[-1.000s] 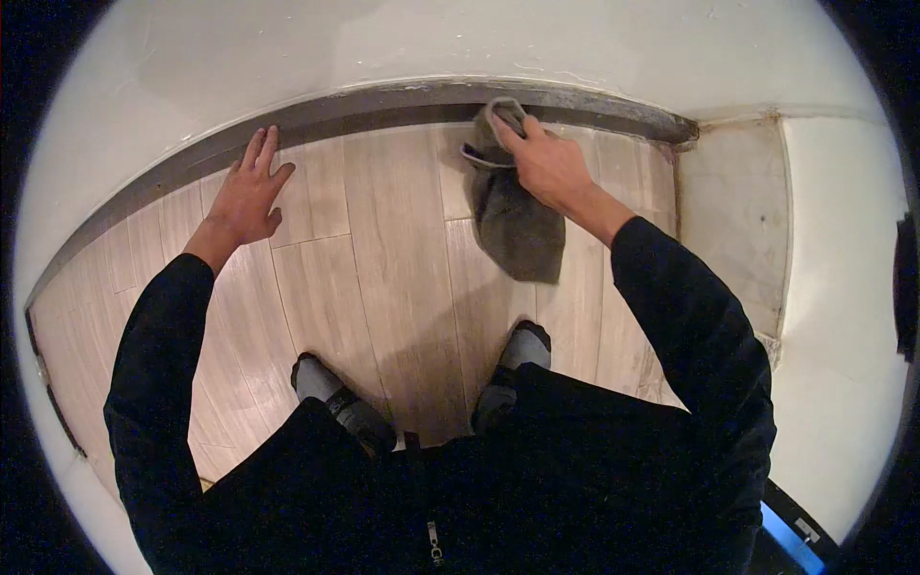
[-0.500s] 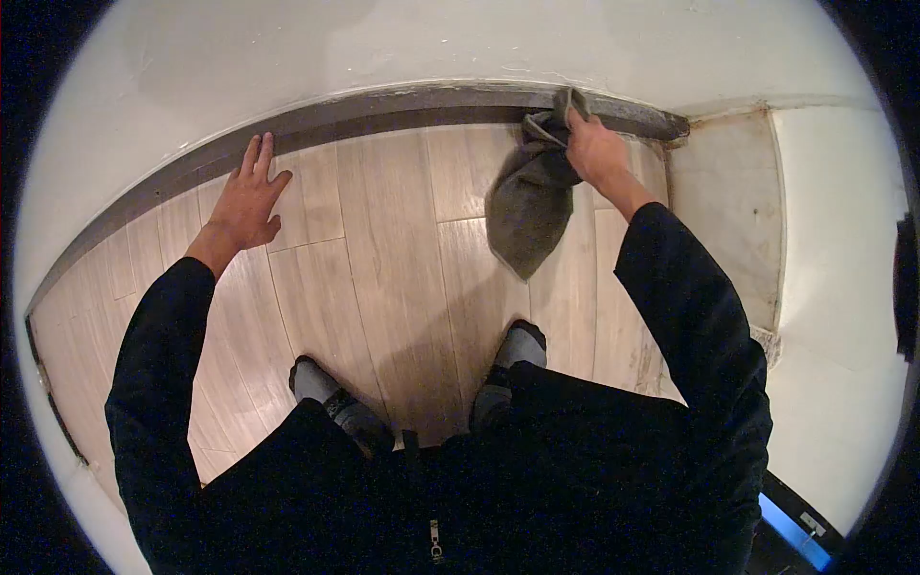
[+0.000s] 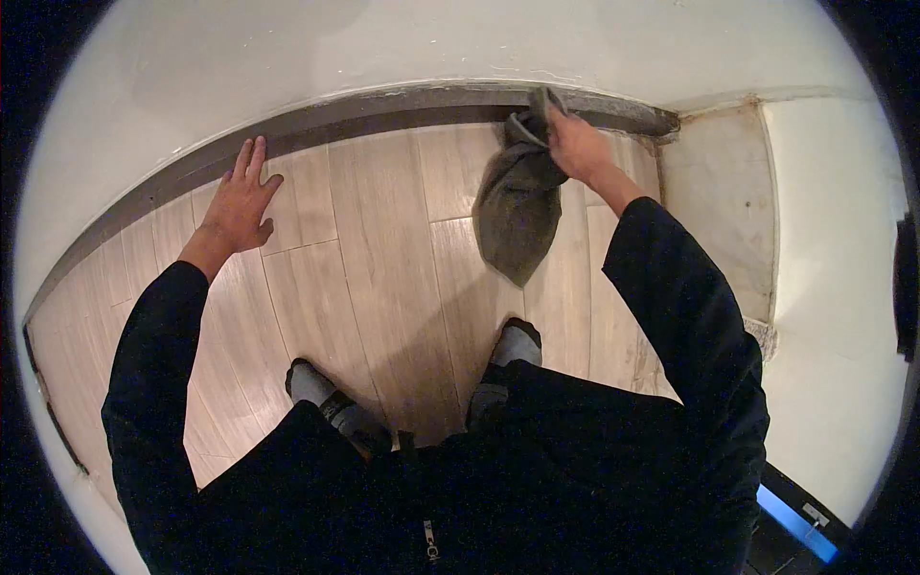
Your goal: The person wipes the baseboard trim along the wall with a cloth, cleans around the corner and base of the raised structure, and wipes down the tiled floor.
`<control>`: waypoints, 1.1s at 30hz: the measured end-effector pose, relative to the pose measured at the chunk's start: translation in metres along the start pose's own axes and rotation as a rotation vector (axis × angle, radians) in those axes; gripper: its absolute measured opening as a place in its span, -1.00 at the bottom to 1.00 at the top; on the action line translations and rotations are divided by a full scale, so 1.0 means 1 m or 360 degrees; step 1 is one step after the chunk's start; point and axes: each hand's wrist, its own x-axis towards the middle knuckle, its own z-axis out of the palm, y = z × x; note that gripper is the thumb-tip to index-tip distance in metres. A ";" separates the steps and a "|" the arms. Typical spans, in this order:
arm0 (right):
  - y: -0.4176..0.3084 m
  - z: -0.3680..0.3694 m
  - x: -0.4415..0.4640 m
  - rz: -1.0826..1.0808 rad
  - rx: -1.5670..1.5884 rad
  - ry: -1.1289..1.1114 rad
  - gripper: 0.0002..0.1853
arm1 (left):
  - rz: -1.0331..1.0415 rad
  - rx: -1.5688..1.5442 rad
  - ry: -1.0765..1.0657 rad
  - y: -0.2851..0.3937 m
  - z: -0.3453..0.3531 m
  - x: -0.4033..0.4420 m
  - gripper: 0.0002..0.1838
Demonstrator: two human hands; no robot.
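In my right hand (image 3: pixel 582 150) is a bunched grey cloth (image 3: pixel 517 216), gripped near its upper end. The top of the cloth touches the dark grey baseboard (image 3: pixel 412 105) at the foot of the wall, and the rest hangs down in a loose point over the floor. My left hand (image 3: pixel 236 204) is held with fingers spread and nothing in it. Its fingertips are at the baseboard's lower edge, farther left; whether they touch it I cannot tell.
Light wood-look planks make up the floor (image 3: pixel 383 287), where my socked feet (image 3: pixel 517 342) stand. A white wall (image 3: pixel 402 43) rises behind the baseboard. On the right is a stained stone-like panel (image 3: pixel 719 201). A dark object with a blue strip (image 3: pixel 795 522) lies at the lower right.
My right hand and the cloth have shifted slightly left along the baseboard. The left hand keeps nearly the same place and pose.
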 end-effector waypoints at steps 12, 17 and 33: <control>0.089 -0.043 -0.034 0.0700 -0.0212 0.0009 -0.61 | -0.0039 0.0028 -0.0150 0.004 -0.014 0.002 -0.22; -0.048 -0.090 -0.041 0.0138 -0.0353 -0.0191 -0.56 | -0.0040 0.0085 -0.0163 0.003 -0.011 0.008 -0.22; -0.151 -0.010 0.023 -0.0516 -0.0128 -0.0107 -0.27 | 0.0025 0.0149 -0.0093 0.008 -0.013 0.002 -0.33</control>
